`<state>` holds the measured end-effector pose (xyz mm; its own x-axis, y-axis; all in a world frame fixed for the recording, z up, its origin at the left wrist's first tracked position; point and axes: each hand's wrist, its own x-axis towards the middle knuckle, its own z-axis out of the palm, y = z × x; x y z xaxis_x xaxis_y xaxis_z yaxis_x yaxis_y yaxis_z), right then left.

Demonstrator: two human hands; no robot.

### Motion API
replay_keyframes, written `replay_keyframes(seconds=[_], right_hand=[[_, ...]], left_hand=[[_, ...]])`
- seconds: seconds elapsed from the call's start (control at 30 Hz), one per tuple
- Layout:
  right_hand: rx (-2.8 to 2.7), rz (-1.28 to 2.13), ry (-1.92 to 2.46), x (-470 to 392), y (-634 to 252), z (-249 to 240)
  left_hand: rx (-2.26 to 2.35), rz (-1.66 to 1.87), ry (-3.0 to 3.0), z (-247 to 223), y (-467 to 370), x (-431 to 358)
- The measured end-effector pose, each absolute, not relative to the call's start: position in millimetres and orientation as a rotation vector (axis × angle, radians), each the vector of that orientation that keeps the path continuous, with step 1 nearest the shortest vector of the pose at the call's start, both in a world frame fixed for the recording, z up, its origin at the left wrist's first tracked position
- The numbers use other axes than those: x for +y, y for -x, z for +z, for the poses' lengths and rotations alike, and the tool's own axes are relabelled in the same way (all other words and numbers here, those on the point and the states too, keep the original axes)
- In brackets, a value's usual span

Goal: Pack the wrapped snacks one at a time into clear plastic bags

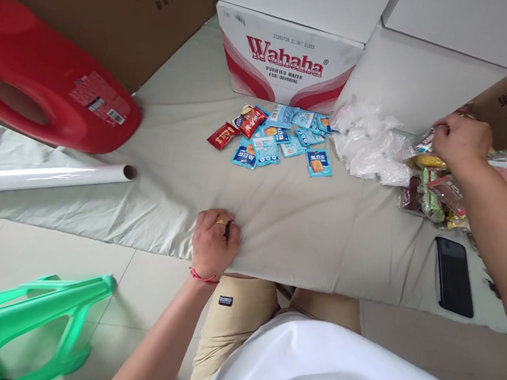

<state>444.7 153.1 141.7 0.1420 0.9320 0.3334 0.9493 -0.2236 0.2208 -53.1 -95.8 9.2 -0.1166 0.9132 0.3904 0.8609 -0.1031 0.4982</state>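
Note:
My left hand [216, 239] rests closed on the grey-green cloth near the table's front edge, fingers curled, with nothing visible in it. At the right, my right hand [463, 139] is over a heap of wrapped snacks [433, 195], its fingers curled at a shiny packet [425, 142]; whether they grip it is unclear. Left of the heap lies a bunch of clear plastic bags [373, 144]. Several blue sachets [266, 150] are spread in the middle, with red packets [222, 136] beside them at their left.
A Wahaha carton [289, 59] and white boxes stand at the back. A red jug [55, 72] and a white roll [48, 177] are at the left. A black phone [453, 276] lies near the right front edge. A green plastic stool [44, 309] stands on the floor.

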Motion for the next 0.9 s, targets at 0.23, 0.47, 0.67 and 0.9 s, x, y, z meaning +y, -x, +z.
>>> replay_keyframes(seconds=[0.23, 0.47, 0.67, 0.9], right_hand=[[-2.234, -0.32, 1.836, 154.7, -332.8, 148.7], [-2.618, -0.296, 1.625, 208.8, -271.6, 124.7], [-2.413, -0.209, 1.988, 222.1, -258.4, 118.7], [-1.321, 0.787, 1.69, 184.8, -259.8, 133.8]], left_hand=[[2.011, 1.05, -2.026, 9.8, 52.7, -96.0], [1.999, 1.049, -2.026, 11.9, 51.5, -97.0], [1.996, 1.041, -2.072, 10.9, 52.6, -98.2], [1.963, 1.085, -2.074, 10.3, 52.7, -98.0]])
